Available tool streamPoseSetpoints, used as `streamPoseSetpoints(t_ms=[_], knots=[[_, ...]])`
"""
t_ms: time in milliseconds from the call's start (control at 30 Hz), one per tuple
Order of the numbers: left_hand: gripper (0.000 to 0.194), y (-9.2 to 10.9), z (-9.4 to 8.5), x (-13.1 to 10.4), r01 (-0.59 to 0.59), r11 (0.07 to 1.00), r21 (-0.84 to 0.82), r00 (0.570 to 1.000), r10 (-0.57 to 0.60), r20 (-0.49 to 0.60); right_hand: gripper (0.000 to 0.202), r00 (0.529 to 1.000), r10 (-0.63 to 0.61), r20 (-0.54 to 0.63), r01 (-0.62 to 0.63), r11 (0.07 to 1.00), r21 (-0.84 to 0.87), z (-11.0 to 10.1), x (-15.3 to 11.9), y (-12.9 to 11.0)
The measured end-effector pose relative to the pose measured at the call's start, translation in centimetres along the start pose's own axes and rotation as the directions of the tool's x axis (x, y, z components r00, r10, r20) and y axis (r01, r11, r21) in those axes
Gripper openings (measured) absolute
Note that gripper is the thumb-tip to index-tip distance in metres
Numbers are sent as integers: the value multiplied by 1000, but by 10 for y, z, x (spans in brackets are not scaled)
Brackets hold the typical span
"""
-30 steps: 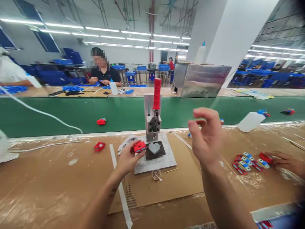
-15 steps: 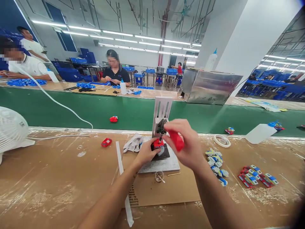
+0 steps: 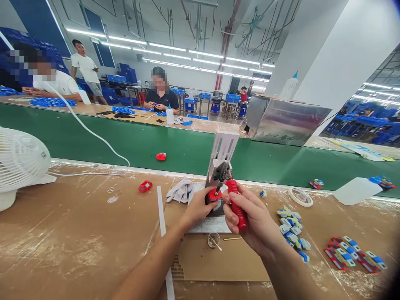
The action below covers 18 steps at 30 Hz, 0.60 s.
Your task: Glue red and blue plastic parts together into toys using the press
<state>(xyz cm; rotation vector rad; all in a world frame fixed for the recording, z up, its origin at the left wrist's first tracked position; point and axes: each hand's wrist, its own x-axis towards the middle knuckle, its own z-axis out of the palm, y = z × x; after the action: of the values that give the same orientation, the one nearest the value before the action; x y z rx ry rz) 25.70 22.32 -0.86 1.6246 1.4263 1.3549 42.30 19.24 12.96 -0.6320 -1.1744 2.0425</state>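
Note:
A metal press stand with a toggle clamp is in the middle. My left hand grips a small red toy car part on the stand's base, under the clamp's plunger tip. The fingers of my right hand are wrapped round the clamp's red handle, which slants down toward me. Just in front of the base, a small clear cup holds a cotton swab, and a thin wooden stick lies beside it.
Toy car parts and red-blue cars lie at right, near a tape roll and white bottle. At left are a fan, a red car and a cloth. People sit beyond the green belt.
My right hand has swung the red handle downward, toward me, and its palm has turned upward. My left hand still holds the red part. The whole view has shifted a little.

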Motion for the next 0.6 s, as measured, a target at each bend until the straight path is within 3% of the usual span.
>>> streamPoseSetpoints(t_ms=[167, 333, 500, 600], knots=[[48, -2, 4, 0, -11, 1000, -19, 1000, 11, -12, 33, 999, 26, -43, -25, 999, 20, 3, 1, 5], [47, -3, 4, 0, -13, 1000, -25, 1000, 13, -11, 40, 990, -55, -134, 18, 965, -263, 1, 9, 26], [45, -9, 5, -1, -14, 1000, -7, 1000, 13, -19, 33, 968, -184, -171, 63, 836, -545, -4, 13, 37], [44, -11, 7, -1, -20, 1000, 7, 999, 20, -35, 22, 946, -296, -129, 116, 684, -721, -11, 15, 41]])
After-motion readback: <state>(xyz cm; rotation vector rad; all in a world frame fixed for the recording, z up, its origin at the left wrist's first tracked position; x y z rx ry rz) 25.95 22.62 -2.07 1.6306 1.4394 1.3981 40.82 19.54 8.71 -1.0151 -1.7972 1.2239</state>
